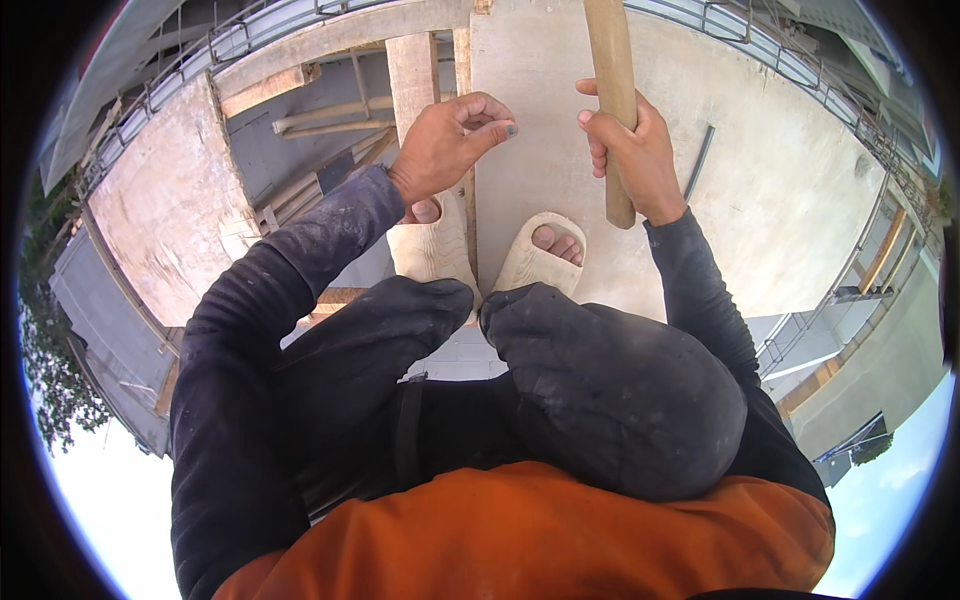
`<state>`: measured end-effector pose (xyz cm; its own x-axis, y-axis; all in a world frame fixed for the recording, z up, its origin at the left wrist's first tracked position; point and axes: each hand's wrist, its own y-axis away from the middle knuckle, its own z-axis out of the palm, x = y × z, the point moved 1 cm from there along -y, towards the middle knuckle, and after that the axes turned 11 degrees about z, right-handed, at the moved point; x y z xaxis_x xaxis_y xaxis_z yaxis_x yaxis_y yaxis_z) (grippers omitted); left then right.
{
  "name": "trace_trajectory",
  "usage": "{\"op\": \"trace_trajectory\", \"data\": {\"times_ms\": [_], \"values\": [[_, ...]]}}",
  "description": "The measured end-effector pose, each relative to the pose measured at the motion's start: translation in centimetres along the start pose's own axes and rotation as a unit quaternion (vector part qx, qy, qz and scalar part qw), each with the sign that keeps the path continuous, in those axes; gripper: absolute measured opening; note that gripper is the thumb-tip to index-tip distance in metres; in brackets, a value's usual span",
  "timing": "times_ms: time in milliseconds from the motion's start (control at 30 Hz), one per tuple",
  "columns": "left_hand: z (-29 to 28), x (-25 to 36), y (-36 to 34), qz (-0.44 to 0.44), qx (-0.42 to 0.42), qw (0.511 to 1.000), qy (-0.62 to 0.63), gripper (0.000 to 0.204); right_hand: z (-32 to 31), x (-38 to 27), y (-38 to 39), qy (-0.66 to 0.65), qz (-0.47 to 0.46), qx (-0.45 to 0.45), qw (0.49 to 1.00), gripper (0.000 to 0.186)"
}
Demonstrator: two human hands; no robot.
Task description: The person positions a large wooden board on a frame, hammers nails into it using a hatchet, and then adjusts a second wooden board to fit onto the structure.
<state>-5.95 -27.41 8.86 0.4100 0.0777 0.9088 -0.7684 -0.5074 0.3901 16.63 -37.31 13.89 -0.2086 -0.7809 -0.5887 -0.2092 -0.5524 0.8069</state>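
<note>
My right hand (643, 155) is closed round a thick wooden handle (612, 60), the thumb lying across its front. The handle stretches from a blunt near end by my wrist out past the top edge, so its far end is hidden. To the left, my left hand (440, 145) is held with the fingers curled and the thumb brought to the index finger. Whether something small sits in that pinch I cannot tell. Beneath the left hand is a wooden beam (414, 70). A pale plywood panel (540, 80) spreads below the handle.
I squat with one sandal (545, 250) on the panel and the other sandal (435, 245) beside its left edge. A gap with poles (340, 115) opens at the left, past another board (165, 190). A slim grey bar (699, 160) lies right of my right hand. Steel rebar (700, 20) runs along the far edge.
</note>
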Motion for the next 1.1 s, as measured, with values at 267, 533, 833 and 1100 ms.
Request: {"op": "trace_trajectory", "data": {"times_ms": [267, 533, 833, 1100], "values": [[2.5, -5.0, 4.1, 0.206, -0.119, 0.953, -0.188, 0.016, -2.0, 6.1, 3.5, 0.109, 0.078, 0.022, 0.991, 0.037], [1.8, -5.1, 4.5, 0.218, -0.157, 0.931, -0.248, 0.014, -3.2, 11.1, 6.4, 0.239, 0.032, 0.022, 0.97, 0.04], [1.3, -6.1, 4.7, 0.233, -0.169, 0.931, -0.225, 0.016, -3.6, 11.3, 8.5, 0.295, 0.076, -0.043, 0.952, 0.038], [1.6, -6.4, 4.3, 0.219, -0.171, 0.938, -0.207, 0.016, -3.7, 13.3, 8.6, 0.306, 0.099, -0.058, 0.945, 0.046]]}}
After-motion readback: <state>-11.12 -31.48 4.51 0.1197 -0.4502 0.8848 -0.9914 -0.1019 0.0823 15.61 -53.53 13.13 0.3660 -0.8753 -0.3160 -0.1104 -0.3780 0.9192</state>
